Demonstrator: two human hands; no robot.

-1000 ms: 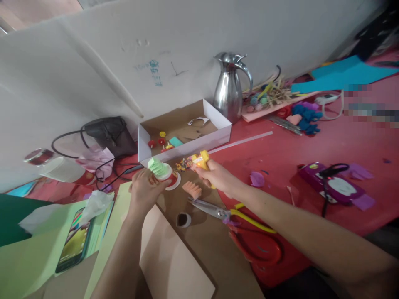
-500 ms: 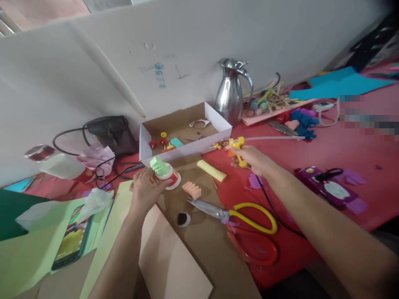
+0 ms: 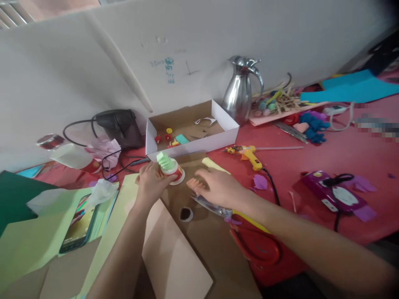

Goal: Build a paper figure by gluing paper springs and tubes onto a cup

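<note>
My left hand [image 3: 152, 181] is closed round a small red-and-white paper cup [image 3: 178, 174] lying tilted on the brown cardboard. Pleated light-green paper [image 3: 165, 161] sticks out from the cup's upper end. My right hand [image 3: 218, 187] reaches low over the cardboard, its fingers bent round a pleated orange paper piece [image 3: 193, 185]. Under that hand lie scissors [image 3: 215, 207] with one yellow and one red handle, partly covered by my forearm. A yellow hot glue gun [image 3: 249, 155] rests on the red table beyond my right hand. A small white piece with a dark centre [image 3: 186, 214] lies nearer me.
A shallow white box [image 3: 193, 145] with small red and yellow bits stands behind the hands. Beside it is a steel jug [image 3: 239, 91]. A purple power strip [image 3: 333, 193] lies at right, its cord nearby. A phone [image 3: 79, 222] rests on paper sheets at left.
My right hand has put the glue gun down on the table and moved left to the orange pleated paper. The left hand still holds the cup. The view has shifted slightly.
</note>
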